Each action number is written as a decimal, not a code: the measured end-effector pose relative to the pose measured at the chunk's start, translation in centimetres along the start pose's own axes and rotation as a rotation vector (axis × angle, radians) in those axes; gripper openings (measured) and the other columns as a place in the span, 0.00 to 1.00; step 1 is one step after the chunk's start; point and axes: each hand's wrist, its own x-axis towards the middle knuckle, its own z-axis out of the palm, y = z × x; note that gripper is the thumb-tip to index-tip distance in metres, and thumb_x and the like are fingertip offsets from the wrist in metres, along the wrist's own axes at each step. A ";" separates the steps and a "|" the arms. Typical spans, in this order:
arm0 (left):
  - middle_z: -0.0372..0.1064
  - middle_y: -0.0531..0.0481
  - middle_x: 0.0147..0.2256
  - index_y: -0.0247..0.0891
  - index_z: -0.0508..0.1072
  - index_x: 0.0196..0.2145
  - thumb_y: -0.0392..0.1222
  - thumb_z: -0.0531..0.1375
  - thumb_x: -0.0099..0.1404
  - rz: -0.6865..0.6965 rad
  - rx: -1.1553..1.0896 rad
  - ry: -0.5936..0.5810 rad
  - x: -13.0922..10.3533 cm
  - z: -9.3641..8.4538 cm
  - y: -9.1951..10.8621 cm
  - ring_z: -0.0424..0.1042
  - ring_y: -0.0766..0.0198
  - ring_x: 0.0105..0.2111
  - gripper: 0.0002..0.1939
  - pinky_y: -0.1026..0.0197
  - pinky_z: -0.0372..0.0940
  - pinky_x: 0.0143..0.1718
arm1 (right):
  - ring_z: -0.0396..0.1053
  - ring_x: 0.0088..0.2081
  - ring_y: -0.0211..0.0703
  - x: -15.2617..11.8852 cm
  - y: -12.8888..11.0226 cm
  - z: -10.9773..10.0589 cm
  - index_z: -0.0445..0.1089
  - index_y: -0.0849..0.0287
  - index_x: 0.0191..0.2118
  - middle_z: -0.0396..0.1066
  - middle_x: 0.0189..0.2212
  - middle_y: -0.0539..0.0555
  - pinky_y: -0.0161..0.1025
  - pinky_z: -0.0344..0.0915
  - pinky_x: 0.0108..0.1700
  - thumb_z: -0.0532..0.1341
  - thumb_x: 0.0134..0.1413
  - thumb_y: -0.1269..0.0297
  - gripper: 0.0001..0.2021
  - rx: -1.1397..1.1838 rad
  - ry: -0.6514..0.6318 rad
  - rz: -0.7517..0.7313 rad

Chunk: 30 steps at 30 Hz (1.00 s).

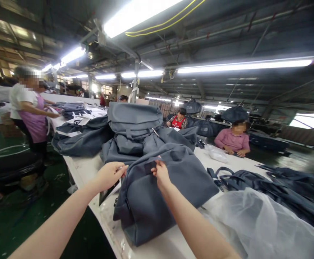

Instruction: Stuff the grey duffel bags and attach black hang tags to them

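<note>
A large slate-blue fabric bag [173, 180] lies on the white table in front of me, its sides bulging and creased. My right hand [161, 174] is over its upper face, thumb and fingers pinched at the fabric beside a darker patch [150, 167]. At the bag's left edge, my left hand [110, 176] is closed in a pinch. A small pale tip shows at those fingertips; what it belongs to is too small to name. Behind, more slate-blue bags [135, 120] are piled up, one resting on others.
Clear plastic sheeting [264, 219] and dark straps and fabric [248, 180] lie to the right on the table [110, 223]. A black round stool [13, 165] stands at left. One person [32, 108] stands left; two others [233, 138] sit beyond the table.
</note>
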 end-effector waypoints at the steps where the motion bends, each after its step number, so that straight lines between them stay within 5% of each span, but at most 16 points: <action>1: 0.69 0.53 0.23 0.40 0.67 0.22 0.54 0.47 0.66 0.007 0.003 -0.025 1.5 -0.3 0.2 0.67 0.61 0.27 0.22 0.61 0.57 0.33 | 0.63 0.22 0.29 0.9 -0.9 0.1 0.60 0.53 0.59 0.72 0.45 0.54 0.27 0.54 0.19 0.55 0.55 0.64 0.24 0.019 -0.038 -0.010; 3: 0.70 0.53 0.23 0.39 0.69 0.22 0.54 0.48 0.65 0.000 -0.033 -0.073 4.4 -0.8 0.5 0.67 0.61 0.27 0.21 0.62 0.58 0.33 | 0.60 0.19 0.30 2.3 -2.4 0.5 0.63 0.55 0.57 0.73 0.33 0.51 0.28 0.54 0.19 0.56 0.56 0.58 0.23 0.036 -0.157 -0.004; 6: 0.71 0.52 0.23 0.39 0.70 0.23 0.56 0.48 0.64 -0.005 -0.080 -0.137 8.1 -1.0 1.0 0.68 0.62 0.26 0.22 0.62 0.59 0.33 | 0.50 0.15 0.29 3.4 -4.0 0.9 0.68 0.58 0.53 0.61 0.17 0.44 0.28 0.45 0.17 0.63 0.51 0.55 0.24 0.012 -0.330 0.012; 13: 0.72 0.51 0.23 0.38 0.72 0.23 0.59 0.48 0.63 0.066 -0.057 -0.259 12.6 1.3 1.8 0.69 0.62 0.27 0.25 0.63 0.61 0.33 | 0.49 0.14 0.29 4.8 -5.3 1.1 0.66 0.56 0.57 0.61 0.15 0.41 0.28 0.46 0.17 0.60 0.42 0.72 0.31 -0.265 -0.647 -0.052; 16: 0.72 0.51 0.24 0.38 0.71 0.22 0.60 0.48 0.63 0.086 -0.039 -0.269 13.5 2.6 1.9 0.69 0.61 0.28 0.26 0.63 0.61 0.34 | 0.54 0.17 0.29 5.6 -5.0 1.4 0.76 0.62 0.40 0.67 0.18 0.46 0.29 0.50 0.19 0.61 0.42 0.72 0.16 -0.321 -0.652 -0.050; 19: 0.73 0.51 0.24 0.38 0.71 0.23 0.59 0.48 0.64 0.089 -0.006 -0.278 14.0 3.2 1.8 0.70 0.62 0.28 0.25 0.63 0.61 0.32 | 0.58 0.19 0.30 6.6 -4.4 1.7 0.74 0.64 0.28 0.68 0.19 0.48 0.29 0.54 0.22 0.62 0.43 0.71 0.04 -0.343 -0.580 -0.073; 25: 0.74 0.51 0.27 0.39 0.71 0.26 0.47 0.47 0.62 0.077 0.142 -0.313 13.3 3.4 1.9 0.72 0.62 0.30 0.17 0.64 0.63 0.33 | 0.60 0.18 0.30 8.2 -3.5 1.4 0.71 0.62 0.36 0.71 0.23 0.48 0.30 0.59 0.23 0.57 0.54 0.68 0.07 -0.390 -0.384 -0.128; 27: 0.74 0.50 0.28 0.40 0.71 0.28 0.50 0.54 0.57 0.082 0.233 -0.316 12.7 3.8 2.2 0.73 0.59 0.31 0.12 0.62 0.63 0.32 | 0.60 0.18 0.30 8.2 -3.5 1.2 0.72 0.62 0.36 0.70 0.23 0.48 0.29 0.59 0.24 0.57 0.54 0.69 0.07 -0.426 -0.329 -0.171; 30: 0.74 0.44 0.33 0.39 0.71 0.31 0.57 0.63 0.48 0.079 0.388 -0.257 11.9 4.6 2.7 0.73 0.49 0.36 0.19 0.56 0.63 0.35 | 0.61 0.18 0.31 7.8 -3.7 0.7 0.73 0.62 0.36 0.68 0.20 0.47 0.29 0.60 0.25 0.57 0.54 0.70 0.08 -0.484 -0.280 -0.239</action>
